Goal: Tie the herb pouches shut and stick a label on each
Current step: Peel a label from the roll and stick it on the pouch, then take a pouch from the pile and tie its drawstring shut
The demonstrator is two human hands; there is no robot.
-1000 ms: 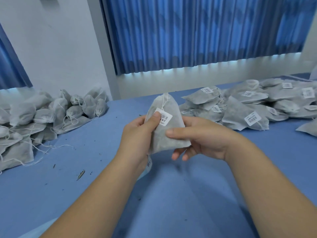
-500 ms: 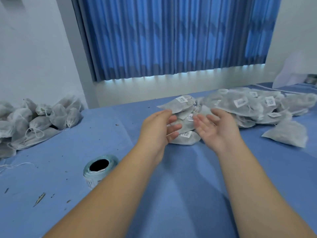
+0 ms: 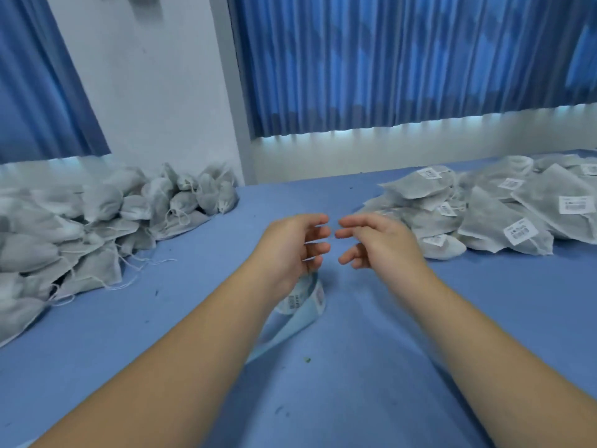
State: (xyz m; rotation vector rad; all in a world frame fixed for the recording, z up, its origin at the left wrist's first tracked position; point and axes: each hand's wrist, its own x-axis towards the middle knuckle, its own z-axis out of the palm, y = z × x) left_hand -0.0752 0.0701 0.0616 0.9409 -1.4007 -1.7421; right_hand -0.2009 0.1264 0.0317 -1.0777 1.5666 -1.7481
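I see my left hand (image 3: 287, 250) and right hand (image 3: 381, 244) hovering mid-frame, fingers loosely curled and slightly spread, gripping nothing, tips nearly meeting. The label roll (image 3: 307, 299) lies at 6 o'clock from the left hand. Plain pouches (image 3: 97, 221) heap at 9 o'clock and labelled pouches (image 3: 504, 215) at 2 o'clock.

Pale blue roll of paper labels (image 3: 308, 300): top hidden behind left hand (image 3: 289, 250); print unreadable.
Heap of grey string-tied mesh pouches (image 3: 80, 227): cut by left edge.
Heap of grey labelled pouches (image 3: 491, 215): cut by right edge.
Right hand (image 3: 378, 244): fingertips blurred.
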